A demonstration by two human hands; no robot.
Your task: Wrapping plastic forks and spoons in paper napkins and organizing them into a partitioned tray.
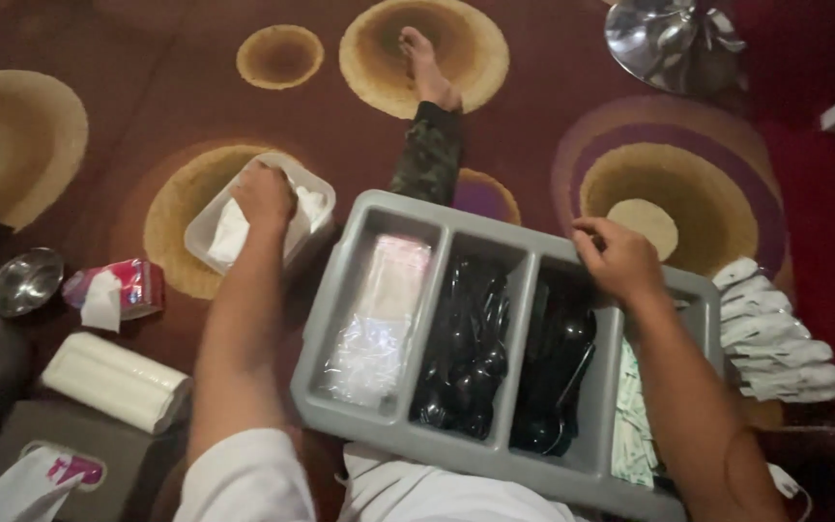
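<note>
Carpeted floor; grey tray (pixel 400 425) lies angled left-to-right.

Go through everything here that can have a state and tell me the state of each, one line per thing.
Left hand: reaching into the white tub, on white napkins.
Right hand: resting on the tray's far rim.
White tub: open, holding napkins.
Grey tray: four compartments, all filled.
Red tissue pack: open, tissue sticking out.
White roll: lying flat, wrapped.
Steel bowl: upright.
</note>
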